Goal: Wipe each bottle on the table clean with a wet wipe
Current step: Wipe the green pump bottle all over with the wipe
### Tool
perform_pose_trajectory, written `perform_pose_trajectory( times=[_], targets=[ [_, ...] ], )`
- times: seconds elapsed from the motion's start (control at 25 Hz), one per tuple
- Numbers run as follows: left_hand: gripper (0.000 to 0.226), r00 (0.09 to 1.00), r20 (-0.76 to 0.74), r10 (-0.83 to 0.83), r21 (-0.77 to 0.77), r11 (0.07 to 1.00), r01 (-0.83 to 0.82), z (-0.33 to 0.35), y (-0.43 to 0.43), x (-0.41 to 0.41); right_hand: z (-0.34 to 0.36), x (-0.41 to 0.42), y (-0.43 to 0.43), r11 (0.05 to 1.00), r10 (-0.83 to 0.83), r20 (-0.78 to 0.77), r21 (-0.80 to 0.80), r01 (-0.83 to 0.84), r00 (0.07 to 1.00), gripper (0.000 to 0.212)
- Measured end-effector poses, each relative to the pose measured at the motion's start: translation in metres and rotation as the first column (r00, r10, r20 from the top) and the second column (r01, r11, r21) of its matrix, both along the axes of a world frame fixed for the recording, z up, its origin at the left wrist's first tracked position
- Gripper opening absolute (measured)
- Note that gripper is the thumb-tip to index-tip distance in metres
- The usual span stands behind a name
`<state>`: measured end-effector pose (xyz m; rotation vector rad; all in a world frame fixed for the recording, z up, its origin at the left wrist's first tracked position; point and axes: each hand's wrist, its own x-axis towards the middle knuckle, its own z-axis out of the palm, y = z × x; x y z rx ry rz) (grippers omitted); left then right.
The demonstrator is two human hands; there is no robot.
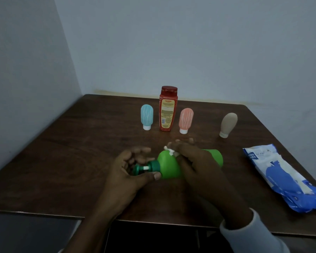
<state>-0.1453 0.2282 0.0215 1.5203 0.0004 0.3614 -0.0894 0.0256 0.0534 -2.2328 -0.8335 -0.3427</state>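
Note:
A green pump bottle lies on its side in the middle of the brown table, its dark green pump pointing left. My left hand holds the pump neck, thumb under it and fingers curled behind. My right hand lies over the bottle's body and presses a white wet wipe against it; only a scrap of the wipe shows. Behind stand a blue tube, a red bottle, a pink tube and a beige tube.
A blue and white wet-wipe pack lies at the table's right edge. Walls close the table in at the left and back. The table's front edge runs just below my wrists.

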Motion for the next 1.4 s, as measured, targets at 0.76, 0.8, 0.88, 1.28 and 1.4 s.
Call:
perform_pose_trajectory(
  times=[0.76,0.8,0.88,1.28,1.4],
  targets=[
    [0.101,0.911,0.149,-0.385,0.426,0.856,0.292,0.139,-0.043,0.088,0.07,0.028,-0.034,0.943,-0.293,0.271,0.239,0.231,0.917,0.023],
    [0.101,0.912,0.15,-0.381,0.429,0.856,0.288,0.138,-0.044,0.089,0.067,0.026,-0.031,0.926,-0.366,0.371,0.232,0.297,0.853,0.024],
    [0.101,0.913,0.142,-0.383,0.436,0.852,0.29,0.138,-0.044,0.092,0.062,0.024,-0.029,0.912,-0.411,0.475,0.23,0.34,0.778,0.025],
    [0.1,0.918,0.172,-0.357,0.44,0.862,0.253,0.135,-0.06,0.095,0.06,0.042,-0.035,0.942,-0.299,0.26,0.235,0.24,0.918,0.035],
    [0.111,0.943,0.222,-0.249,0.349,0.923,0.161,0.133,-0.066,0.095,0.046,0.033,-0.031,0.909,-0.369,0.331,0.323,0.263,0.868,0.035]
  ],
)
